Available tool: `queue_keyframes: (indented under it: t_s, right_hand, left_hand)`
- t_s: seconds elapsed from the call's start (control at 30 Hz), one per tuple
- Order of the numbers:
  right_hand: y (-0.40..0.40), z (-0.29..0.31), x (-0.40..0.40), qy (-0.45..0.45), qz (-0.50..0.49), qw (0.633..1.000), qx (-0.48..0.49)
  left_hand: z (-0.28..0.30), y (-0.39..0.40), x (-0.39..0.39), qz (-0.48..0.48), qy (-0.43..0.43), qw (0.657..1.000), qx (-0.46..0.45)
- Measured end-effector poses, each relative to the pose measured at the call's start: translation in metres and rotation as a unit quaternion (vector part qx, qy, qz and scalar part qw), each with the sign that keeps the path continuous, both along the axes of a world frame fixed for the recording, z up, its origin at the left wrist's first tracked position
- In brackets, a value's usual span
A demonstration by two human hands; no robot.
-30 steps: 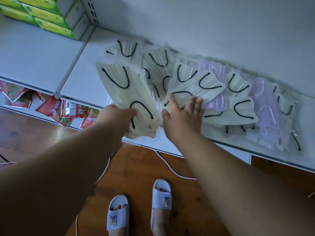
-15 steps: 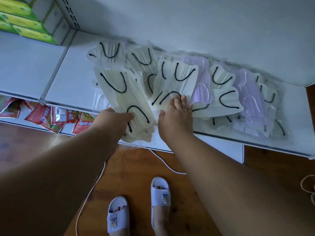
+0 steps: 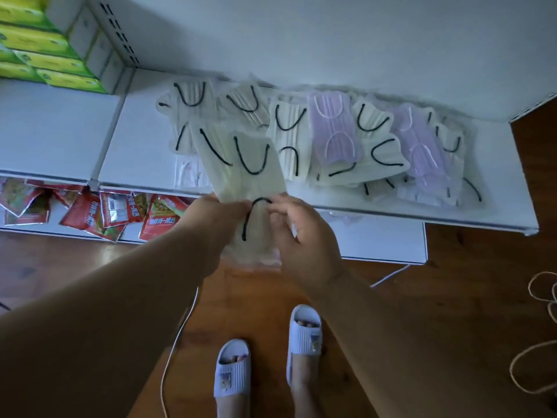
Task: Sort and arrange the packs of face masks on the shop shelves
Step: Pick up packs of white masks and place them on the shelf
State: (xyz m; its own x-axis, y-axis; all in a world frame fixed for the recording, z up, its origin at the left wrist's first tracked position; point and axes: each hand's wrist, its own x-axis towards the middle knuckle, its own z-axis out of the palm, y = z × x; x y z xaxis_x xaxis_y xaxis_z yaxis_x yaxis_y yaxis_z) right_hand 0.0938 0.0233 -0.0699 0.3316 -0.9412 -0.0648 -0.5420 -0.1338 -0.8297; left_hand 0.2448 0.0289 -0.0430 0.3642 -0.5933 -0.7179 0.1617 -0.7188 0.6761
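Observation:
A stack of cream mask packs with black ear loops is held over the front edge of the white shelf. My left hand grips the stack's lower left side. My right hand pinches its lower right side. More cream packs lie loose on the shelf behind. Purple packs lie mixed among them, further purple ones toward the right. A small white pack lies flat near the shelf front, partly under the held stack.
Green and yellow boxes are stacked at the upper left. Red snack packets fill the lower shelf. A white cable runs over the wooden floor by my slippers. Coiled string lies at the right.
My right hand has left the packs on the shelf and brought one onto the stack in my left hand. Both hands now hold the stack, drawn back toward me.

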Motion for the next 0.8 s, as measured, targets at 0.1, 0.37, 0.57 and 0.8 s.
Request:
queue_keyframes:
  t_s: [0.1,0.37,0.57,0.8]
  right_hand:
    - [0.003,0.016,-0.01,-0.031,-0.159,0.958,0.235]
    - [0.041,0.028,-0.064,-0.307,-0.277,0.81,0.416]
    - [0.085,0.025,-0.106,-0.345,-0.243,0.792,0.442]
    - [0.12,0.086,-0.183,-0.346,-0.303,0.795,0.395]
  left_hand:
    - [0.006,0.02,-0.006,-0.036,0.038,0.999,-0.001]
    - [0.025,0.071,-0.048,-0.015,0.162,0.987,-0.006]
    - [0.015,0.105,-0.092,-0.132,-0.051,0.989,-0.046]
    - [0.077,0.139,-0.156,-0.05,0.109,0.992,-0.047]
